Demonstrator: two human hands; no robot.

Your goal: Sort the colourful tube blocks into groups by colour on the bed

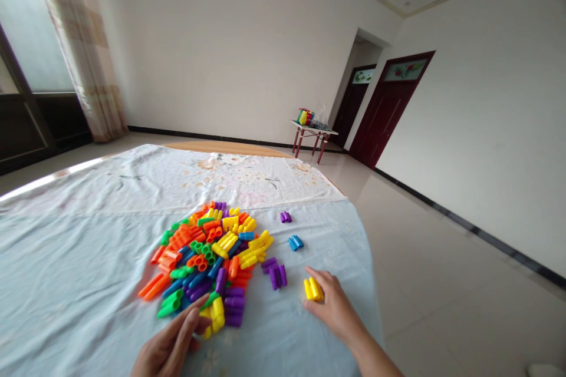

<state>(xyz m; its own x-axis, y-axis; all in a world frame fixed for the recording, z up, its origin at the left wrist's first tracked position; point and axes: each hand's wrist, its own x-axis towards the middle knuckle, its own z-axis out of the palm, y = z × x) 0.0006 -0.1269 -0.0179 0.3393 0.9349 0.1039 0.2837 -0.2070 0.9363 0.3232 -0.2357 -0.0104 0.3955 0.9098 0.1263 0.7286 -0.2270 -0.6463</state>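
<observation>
A heap of bullet-shaped plastic blocks in orange, green, blue, purple and yellow (225, 244) lies on the cloth, many joined side by side. At the heap's near edge, my left hand (174, 339) has its fingers closed around a yellow block (215, 317); part of the block is hidden behind the fingers. To the right, my right hand (333, 300) pinches another yellow block (313, 289) between thumb and fingers, at or just over the cloth. Between the heap and my right hand lie purple blocks (277, 277). Farther off sit a blue block (296, 242) and a small purple block (286, 217).
A pale blue cloth (101, 283) and a white flowered cloth (168, 179) cover the round table, whose bare wooden edge (230, 147) shows at the back. Beyond stands a small folding table (313, 128) with a colourful bag. The table's right edge drops to a tiled floor (433, 271).
</observation>
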